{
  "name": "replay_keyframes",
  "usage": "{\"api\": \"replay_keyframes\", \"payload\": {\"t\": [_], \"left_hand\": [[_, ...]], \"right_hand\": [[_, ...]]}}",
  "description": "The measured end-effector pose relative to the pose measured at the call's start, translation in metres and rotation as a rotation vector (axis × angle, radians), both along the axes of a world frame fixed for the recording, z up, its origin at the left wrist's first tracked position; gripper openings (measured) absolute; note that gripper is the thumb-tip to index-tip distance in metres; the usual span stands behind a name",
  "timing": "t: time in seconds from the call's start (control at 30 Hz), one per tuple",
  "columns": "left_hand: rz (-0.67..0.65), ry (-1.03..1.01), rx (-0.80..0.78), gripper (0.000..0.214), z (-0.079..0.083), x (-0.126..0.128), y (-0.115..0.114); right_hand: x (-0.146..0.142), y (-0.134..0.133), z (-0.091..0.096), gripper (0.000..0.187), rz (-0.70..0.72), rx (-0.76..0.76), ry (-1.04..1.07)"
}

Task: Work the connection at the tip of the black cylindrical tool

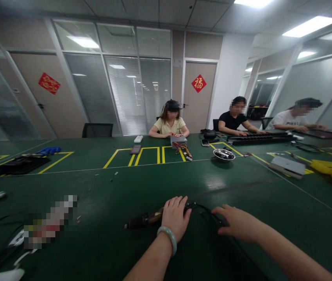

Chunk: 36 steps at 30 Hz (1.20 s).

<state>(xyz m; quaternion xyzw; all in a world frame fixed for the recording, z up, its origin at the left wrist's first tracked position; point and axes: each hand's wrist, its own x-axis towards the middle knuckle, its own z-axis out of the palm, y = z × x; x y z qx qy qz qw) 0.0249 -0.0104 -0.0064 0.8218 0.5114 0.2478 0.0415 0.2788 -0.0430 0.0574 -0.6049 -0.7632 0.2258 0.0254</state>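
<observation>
My left hand (176, 216) rests palm down on a dark, elongated tool (144, 220) lying on the green table (142, 183), fingers curled over it; a pale green bangle circles that wrist. My right hand (238, 224) lies to the right, fingers stretched flat over thin black cables (205, 209) that run from the tool. What the tool is exactly I cannot make out.
Across the table a person sits behind a small grey box (178, 140) with coloured wires. A metal bowl (224, 155) stands at mid right. Two more people work at far right near a long black strip (259, 138). Yellow tape marks, black trays (19, 164) at left.
</observation>
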Motion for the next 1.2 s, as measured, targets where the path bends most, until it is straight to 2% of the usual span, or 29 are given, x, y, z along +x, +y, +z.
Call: {"api": "replay_keyframes", "payload": {"t": [0.07,0.2,0.27,0.43,0.5,0.63,0.8,0.9,1.2], "left_hand": [[-0.006,-0.009,-0.005,0.041,0.002,0.0,0.0],[0.0,0.007,-0.012,0.036,0.006,0.001,-0.002],[0.0,0.016,-0.008,0.033,0.007,0.002,-0.002],[-0.008,0.017,0.0,0.028,0.007,0.002,-0.002],[-0.01,0.016,0.0,0.027,0.007,0.002,-0.001],[-0.019,0.01,-0.015,0.027,0.008,0.002,-0.002],[-0.01,0.01,-0.041,0.025,0.012,0.004,-0.004],[-0.01,0.017,-0.045,0.025,0.016,0.006,-0.007],[-0.027,-0.009,-0.048,0.021,0.014,0.006,-0.007]], "right_hand": [[0.005,-0.006,-0.004,0.059,0.013,-0.12,0.072],[-0.011,-0.01,-0.018,0.036,0.015,-0.208,0.171],[-0.025,-0.007,-0.024,0.032,0.017,-0.238,0.199],[-0.056,0.014,-0.03,0.025,0.078,-0.078,0.202],[-0.061,0.023,-0.032,0.024,0.1,-0.094,0.268],[-0.056,0.031,-0.041,0.025,0.108,-0.149,0.494],[-0.036,0.033,-0.057,0.034,-0.053,-0.194,0.697],[-0.031,0.036,-0.063,0.036,-0.106,-0.174,0.732],[-0.034,0.037,-0.07,0.033,-0.093,-0.214,0.739]]}}
